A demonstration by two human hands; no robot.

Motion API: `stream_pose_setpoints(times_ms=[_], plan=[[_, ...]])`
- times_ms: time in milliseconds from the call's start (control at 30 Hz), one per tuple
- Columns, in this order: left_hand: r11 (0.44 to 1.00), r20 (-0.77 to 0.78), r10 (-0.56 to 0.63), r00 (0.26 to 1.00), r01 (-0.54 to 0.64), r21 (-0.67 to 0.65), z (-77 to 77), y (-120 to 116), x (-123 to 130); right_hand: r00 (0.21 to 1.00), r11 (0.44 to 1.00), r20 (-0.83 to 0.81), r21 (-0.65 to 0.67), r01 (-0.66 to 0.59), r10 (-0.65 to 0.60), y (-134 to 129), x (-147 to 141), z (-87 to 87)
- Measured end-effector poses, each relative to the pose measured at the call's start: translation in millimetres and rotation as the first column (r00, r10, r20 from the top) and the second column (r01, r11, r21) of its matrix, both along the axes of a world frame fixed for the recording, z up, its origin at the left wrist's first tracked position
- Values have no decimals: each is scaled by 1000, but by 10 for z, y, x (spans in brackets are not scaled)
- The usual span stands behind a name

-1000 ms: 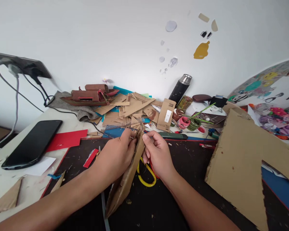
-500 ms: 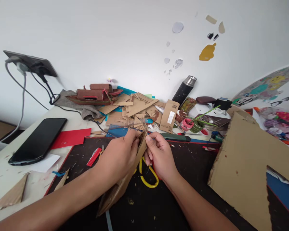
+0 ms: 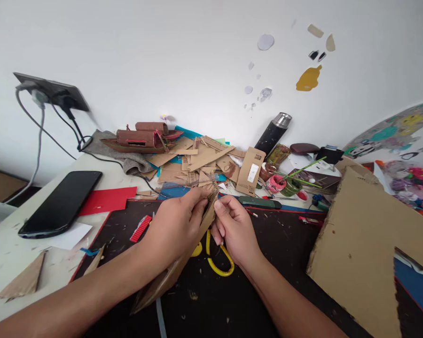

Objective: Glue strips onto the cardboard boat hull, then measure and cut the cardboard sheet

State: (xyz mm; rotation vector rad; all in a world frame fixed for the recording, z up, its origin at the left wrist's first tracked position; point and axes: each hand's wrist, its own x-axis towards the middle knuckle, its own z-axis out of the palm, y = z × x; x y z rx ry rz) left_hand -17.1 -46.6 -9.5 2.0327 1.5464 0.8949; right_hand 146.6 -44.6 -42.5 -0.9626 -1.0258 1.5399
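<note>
A long, narrow folded cardboard piece (image 3: 178,274) slants from lower left up to the middle. My left hand (image 3: 179,218) is closed round its upper part from the left, with thumb and fingers near the top end. My right hand (image 3: 234,227) pinches the same end from the right, fingers curled. Under my hands, yellow-handled scissors (image 3: 220,270) lie on the dark mat (image 3: 211,310); their blades are hidden. Left of my left hand is a red ridged object (image 3: 140,228).
A large cardboard sheet (image 3: 356,249) lies at right. Behind are cardboard scraps (image 3: 204,159), paint pots (image 3: 277,184), a black flask (image 3: 273,134), a green cutter (image 3: 259,202) and model boats (image 3: 141,140). A phone (image 3: 61,202) and red paper (image 3: 109,199) lie at left.
The whole view has shifted slightly, moving the surroundings a little to the right. The cardboard's lower end has swung a little left. Both hands keep their hold near its top.
</note>
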Motion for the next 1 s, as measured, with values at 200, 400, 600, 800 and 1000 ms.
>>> stream_pose_setpoints(times_ms=[200,400,600,800,1000], plan=[[997,70,-9,998,3,79,-48,-2,8,999,1000,-46,-4,-12,11,5,-9,-7],[994,113,0,994,-13,113,-15,-23,24,997,1000,-69,-15,-15,14,-11,-5,3],[993,152,10,988,-27,114,-26,-42,42,997,1000,-80,-27,-8,6,-8,-4,10],[993,188,-1,982,-21,113,-28,-74,49,996,999,-85,-36,-5,2,-12,-10,8],[995,202,-6,979,-15,101,-15,-91,66,997,999,-78,-37,-10,7,-19,-7,9]])
